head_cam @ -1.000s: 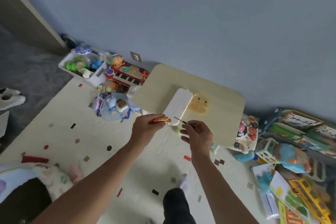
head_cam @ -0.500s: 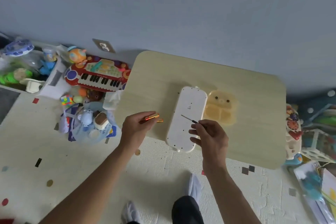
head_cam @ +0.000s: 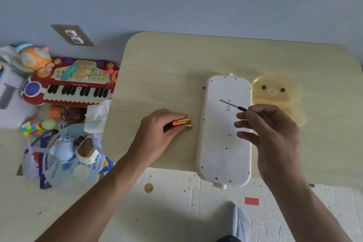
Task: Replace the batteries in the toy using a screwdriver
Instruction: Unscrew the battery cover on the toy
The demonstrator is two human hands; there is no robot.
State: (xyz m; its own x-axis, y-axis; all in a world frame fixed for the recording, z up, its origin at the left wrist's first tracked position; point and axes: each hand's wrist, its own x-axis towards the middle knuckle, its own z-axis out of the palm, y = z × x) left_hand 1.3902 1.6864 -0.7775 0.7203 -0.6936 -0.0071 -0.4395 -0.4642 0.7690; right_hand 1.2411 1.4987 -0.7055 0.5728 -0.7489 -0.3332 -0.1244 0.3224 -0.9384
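our left hand [head_cam: 157, 129] clamps batteries [head_cam: 181, 123] left of toy [head_cam: 224, 133] | right hand [head_cam: 273, 129] pinches screwdriver [head_cam: 233, 105] over it

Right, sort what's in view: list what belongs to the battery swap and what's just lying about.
For the job:
- white toy, back side up on the table
- screwdriver, held in the right hand
- batteries, held in the left hand

Lying about:
- translucent bear-faced container beside the toy
- red toy keyboard
- colourful puzzle cube
- blue bag of small toys
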